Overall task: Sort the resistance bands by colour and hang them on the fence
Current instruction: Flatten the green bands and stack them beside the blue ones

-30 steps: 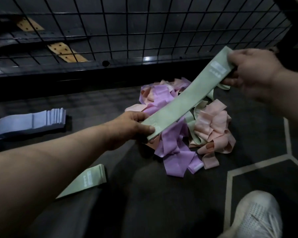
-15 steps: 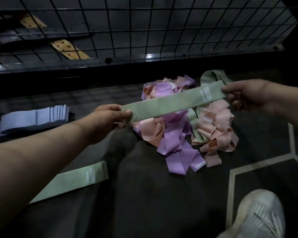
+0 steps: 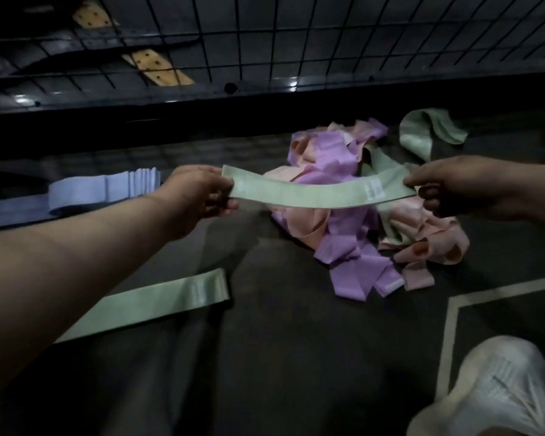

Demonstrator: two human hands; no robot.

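Observation:
A pale green resistance band (image 3: 309, 193) is stretched flat and nearly level between my hands. My left hand (image 3: 195, 196) pinches its left end and my right hand (image 3: 463, 187) pinches its right end, near the white label. Under it on the dark floor lies a tangled pile of purple, pink and green bands (image 3: 359, 234). A second green band (image 3: 158, 302) lies flat on the floor below my left forearm. A neat stack of light blue bands (image 3: 104, 191) sits at the left. The black wire fence (image 3: 296, 36) runs across the top.
A loose green band (image 3: 422, 133) curls at the back of the pile near the fence base. My white shoe (image 3: 491, 388) is at the bottom right beside pale floor lines (image 3: 450, 341). Tan perforated boards (image 3: 158, 67) lie behind the fence.
The green band has come down from a steep tilt to nearly level. My right hand dropped and my left hand rose and moved left, both still holding its ends.

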